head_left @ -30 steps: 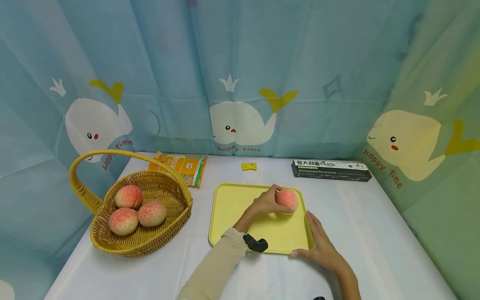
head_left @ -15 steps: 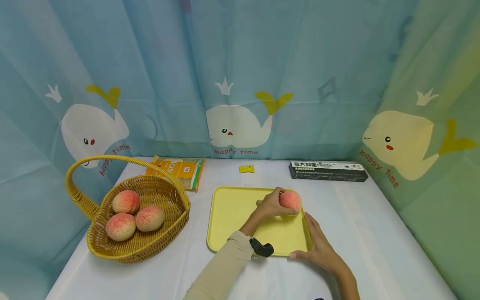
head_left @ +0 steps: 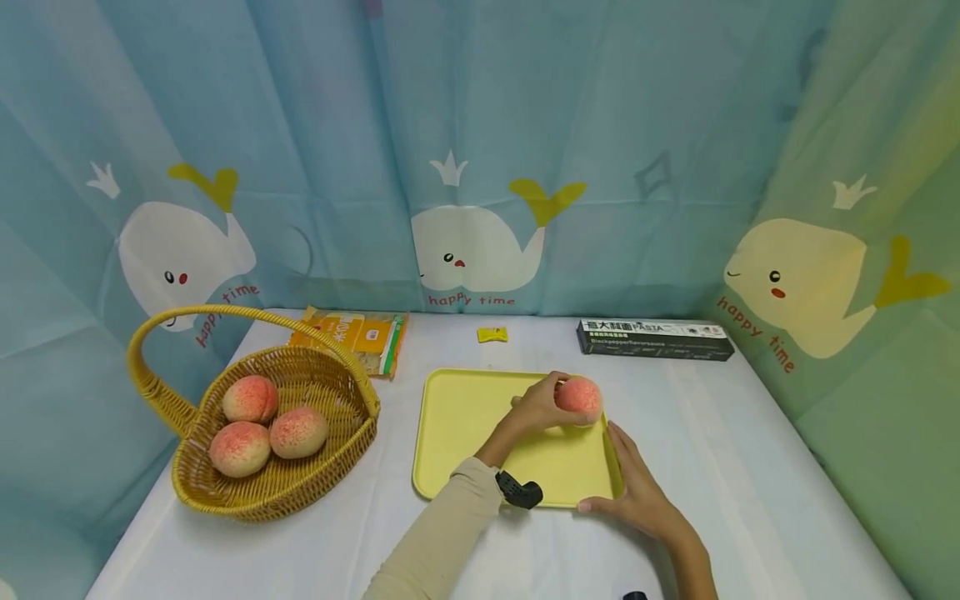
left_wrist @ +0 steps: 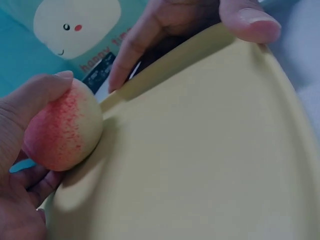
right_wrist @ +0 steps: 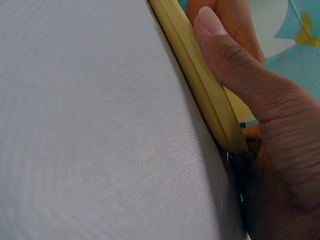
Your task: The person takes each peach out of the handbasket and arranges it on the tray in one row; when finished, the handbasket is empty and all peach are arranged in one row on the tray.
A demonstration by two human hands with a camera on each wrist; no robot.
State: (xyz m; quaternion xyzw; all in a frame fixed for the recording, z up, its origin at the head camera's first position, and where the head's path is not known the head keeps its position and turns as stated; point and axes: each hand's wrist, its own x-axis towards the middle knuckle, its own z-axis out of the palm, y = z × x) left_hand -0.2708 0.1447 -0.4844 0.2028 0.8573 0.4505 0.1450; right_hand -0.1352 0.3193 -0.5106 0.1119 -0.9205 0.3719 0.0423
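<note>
My left hand (head_left: 538, 407) holds a pink and cream peach (head_left: 580, 398) at the far right corner of a yellow tray (head_left: 457, 425). In the left wrist view, the thumb lies on top of the peach (left_wrist: 67, 127) and fingers show beneath it. My right hand (head_left: 639, 493) grips the tray's near right corner, thumb at the front edge and fingers along the right side. The right wrist view shows that thumb against the yellow rim (right_wrist: 200, 80); the other fingers are partly hidden behind the tray.
A wicker basket (head_left: 277, 504) with a tall handle stands at the left, holding three peaches (head_left: 298, 432). Behind it lies an orange food packet (head_left: 367, 335). A small yellow wrapped piece (head_left: 492, 334) and a black pasta box (head_left: 655, 340) lie beyond the tray.
My left hand has shifted slightly right with the peach, closer to the tray's right rim. The right hand keeps its place at the tray corner. The head view has moved a little.
</note>
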